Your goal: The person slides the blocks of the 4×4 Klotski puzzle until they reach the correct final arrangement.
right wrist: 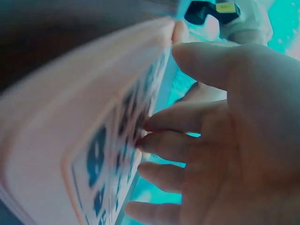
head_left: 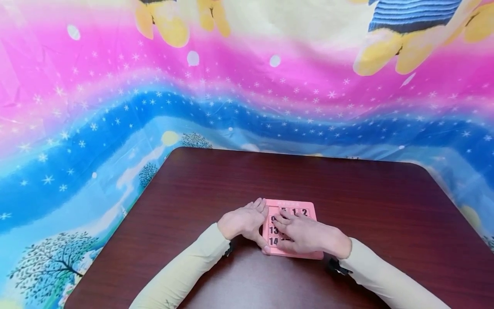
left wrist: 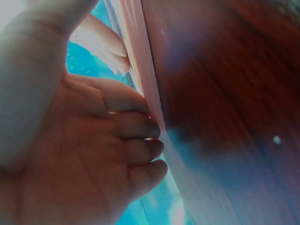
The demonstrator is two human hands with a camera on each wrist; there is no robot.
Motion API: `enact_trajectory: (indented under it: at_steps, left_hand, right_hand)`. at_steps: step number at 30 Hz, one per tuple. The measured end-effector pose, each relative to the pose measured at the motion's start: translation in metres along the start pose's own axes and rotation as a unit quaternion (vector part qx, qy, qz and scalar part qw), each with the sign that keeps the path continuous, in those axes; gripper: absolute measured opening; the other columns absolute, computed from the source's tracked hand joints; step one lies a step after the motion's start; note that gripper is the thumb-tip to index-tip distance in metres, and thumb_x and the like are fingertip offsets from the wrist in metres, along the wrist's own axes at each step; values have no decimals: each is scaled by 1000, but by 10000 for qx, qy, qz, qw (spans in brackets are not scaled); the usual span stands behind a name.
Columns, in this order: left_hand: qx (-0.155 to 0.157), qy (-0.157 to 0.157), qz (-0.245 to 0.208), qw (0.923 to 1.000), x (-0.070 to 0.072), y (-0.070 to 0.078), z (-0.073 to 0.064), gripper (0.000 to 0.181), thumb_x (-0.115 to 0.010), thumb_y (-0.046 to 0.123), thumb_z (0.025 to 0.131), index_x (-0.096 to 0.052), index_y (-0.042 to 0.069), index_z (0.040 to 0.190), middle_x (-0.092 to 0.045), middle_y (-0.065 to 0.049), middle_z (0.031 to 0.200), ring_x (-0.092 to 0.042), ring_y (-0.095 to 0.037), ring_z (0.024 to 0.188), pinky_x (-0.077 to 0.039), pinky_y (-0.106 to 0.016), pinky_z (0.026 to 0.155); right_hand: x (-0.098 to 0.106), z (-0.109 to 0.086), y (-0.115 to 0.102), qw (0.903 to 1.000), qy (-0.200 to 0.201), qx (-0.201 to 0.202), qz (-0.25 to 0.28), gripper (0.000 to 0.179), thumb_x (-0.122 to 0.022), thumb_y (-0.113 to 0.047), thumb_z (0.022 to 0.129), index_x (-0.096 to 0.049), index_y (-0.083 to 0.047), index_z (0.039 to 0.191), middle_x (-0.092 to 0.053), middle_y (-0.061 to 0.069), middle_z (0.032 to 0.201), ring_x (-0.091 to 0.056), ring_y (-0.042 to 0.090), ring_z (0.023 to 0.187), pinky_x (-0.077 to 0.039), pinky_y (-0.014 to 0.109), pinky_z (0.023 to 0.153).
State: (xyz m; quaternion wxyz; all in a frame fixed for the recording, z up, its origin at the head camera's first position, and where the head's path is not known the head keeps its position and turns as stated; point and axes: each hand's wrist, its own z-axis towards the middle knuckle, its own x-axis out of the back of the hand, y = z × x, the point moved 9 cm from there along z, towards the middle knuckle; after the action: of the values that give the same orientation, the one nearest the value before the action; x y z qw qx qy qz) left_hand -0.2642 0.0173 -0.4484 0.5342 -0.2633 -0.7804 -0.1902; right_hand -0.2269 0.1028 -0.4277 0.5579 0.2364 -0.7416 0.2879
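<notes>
A pink sliding number puzzle (head_left: 313, 208) lies flat on the table, its tiles printed with black numbers. Tiles reading 1, 2, 13 and 14 show, and a gap without a tile is at the upper left. My left hand (head_left: 244, 221) rests along the puzzle's left side, fingers extended near the upper corner and thumb at the lower one. In the left wrist view, its fingertips meet the pink side wall (left wrist: 146, 61). Over the tiles lies my right hand (head_left: 302, 231), its fingers fairly straight with tips on the left columns. It hides many middle and right tiles.
The dark brown wooden table (head_left: 216, 180) extends around the puzzle on all sides. Behind it hangs a colourful printed cloth (head_left: 239, 86), which also runs down along the left and right sides.
</notes>
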Motion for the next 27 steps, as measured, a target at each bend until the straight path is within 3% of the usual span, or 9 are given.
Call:
enact_trajectory:
  at_steps: [11, 27]
  left_hand:
    - [92, 6, 33, 10000, 0, -3, 0, 125, -70, 77, 67, -22, 4, 156, -16, -15, 164, -13, -26, 154, -16, -34, 127]
    - [6, 41, 19, 10000, 1, -1, 0, 127, -71, 77, 66, -22, 2, 155, -15, -16, 164, -13, -26, 154, -17, -34, 127]
  right_hand:
    - [4, 0, 33, 9991, 29, -390, 172, 64, -54, -45, 98, -45, -3, 146, -37, 18, 156, -27, 40, 148, -33, 60, 115]
    - [0, 5, 33, 9987, 58, -448, 219, 71, -51, -55, 96, -43, -7, 148, -37, 14, 157, -24, 36, 150, -29, 61, 117]
